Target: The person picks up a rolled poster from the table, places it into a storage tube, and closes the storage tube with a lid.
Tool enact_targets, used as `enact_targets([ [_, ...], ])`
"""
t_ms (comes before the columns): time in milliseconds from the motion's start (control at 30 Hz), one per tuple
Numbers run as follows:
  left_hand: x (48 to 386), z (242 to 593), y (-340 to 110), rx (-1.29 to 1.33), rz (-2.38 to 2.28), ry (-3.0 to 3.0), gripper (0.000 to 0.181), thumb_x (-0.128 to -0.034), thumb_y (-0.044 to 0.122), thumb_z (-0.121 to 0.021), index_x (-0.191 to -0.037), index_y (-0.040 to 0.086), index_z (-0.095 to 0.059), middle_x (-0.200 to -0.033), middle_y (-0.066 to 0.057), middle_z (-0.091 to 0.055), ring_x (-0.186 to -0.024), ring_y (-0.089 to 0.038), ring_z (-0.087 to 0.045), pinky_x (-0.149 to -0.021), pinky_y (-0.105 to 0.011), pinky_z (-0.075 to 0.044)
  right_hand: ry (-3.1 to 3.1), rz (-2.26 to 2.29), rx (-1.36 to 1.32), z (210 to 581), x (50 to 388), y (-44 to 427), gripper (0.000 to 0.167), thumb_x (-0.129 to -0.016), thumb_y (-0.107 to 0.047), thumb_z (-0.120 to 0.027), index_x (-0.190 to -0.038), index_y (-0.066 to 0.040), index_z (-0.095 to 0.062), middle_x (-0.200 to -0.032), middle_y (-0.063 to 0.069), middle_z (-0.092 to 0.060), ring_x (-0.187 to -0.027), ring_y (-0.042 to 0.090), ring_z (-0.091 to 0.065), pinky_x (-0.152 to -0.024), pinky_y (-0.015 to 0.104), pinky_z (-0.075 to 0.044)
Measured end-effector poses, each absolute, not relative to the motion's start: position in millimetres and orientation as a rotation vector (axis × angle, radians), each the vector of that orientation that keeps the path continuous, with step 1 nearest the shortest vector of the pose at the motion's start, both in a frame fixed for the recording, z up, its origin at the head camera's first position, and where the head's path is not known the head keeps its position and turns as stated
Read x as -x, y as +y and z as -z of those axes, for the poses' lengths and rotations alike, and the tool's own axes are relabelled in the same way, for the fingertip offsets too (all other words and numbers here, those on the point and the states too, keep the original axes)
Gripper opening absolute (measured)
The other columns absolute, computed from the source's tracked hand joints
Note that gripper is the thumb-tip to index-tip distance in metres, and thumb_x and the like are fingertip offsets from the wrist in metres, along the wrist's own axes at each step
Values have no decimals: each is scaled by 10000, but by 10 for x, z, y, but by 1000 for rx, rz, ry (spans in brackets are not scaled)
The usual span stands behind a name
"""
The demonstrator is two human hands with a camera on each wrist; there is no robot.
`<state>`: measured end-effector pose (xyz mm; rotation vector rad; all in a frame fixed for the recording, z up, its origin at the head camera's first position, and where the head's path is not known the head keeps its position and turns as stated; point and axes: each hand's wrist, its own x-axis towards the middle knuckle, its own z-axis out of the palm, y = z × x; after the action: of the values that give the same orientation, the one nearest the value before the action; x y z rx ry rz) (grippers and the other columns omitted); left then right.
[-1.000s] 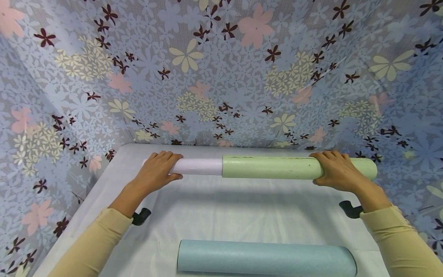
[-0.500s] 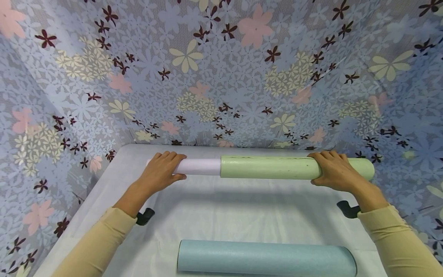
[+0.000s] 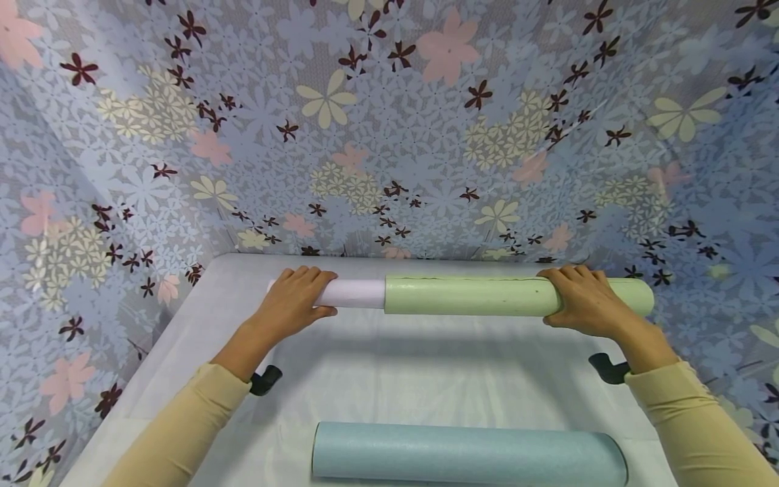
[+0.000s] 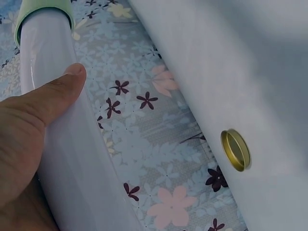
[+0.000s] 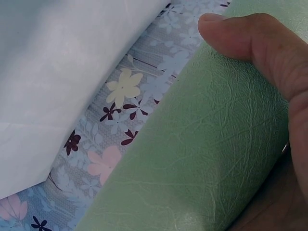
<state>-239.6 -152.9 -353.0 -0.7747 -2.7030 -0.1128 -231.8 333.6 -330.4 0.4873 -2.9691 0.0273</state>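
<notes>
My left hand (image 3: 295, 301) grips a smooth white tube (image 3: 356, 293) from above. Its right end sits inside a wider light green tube (image 3: 462, 295), gripped near the far right end by my right hand (image 3: 581, 301). Both tubes lie level in one line, held above the table, with a shadow below. In the left wrist view my thumb lies across the white tube (image 4: 72, 144), and the green rim (image 4: 33, 6) surrounds its far end. The right wrist view shows creased green covering (image 5: 192, 139) under my thumb. How far the white tube reaches inside is hidden.
A light blue tube (image 3: 468, 454) lies along the front of the white-covered table (image 3: 389, 379). A small gold ring-shaped cap (image 4: 236, 150) lies near the table's edge in the left wrist view. Flowered fabric (image 3: 389, 135) hangs behind and at both sides.
My left hand has moved right with the white tube, and less of that tube shows outside the green one. The green tube and my right hand have shifted slightly left.
</notes>
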Motion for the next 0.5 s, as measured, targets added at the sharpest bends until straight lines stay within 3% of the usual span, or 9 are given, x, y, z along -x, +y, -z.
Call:
enact_targets([
  [500, 2417, 3574, -1374, 788, 89, -2674, 590, -766, 436, -745, -1245, 148, -557, -1148, -57, -636, -1048, -262, -579, -872, -436, -465, -2965, -23, -496, 3303, 2303, 3288, 782, -644, -304, -828, -1303, -70, -479, -1258, 248, -537, -1145, 468, -429, -876, 619, -325],
])
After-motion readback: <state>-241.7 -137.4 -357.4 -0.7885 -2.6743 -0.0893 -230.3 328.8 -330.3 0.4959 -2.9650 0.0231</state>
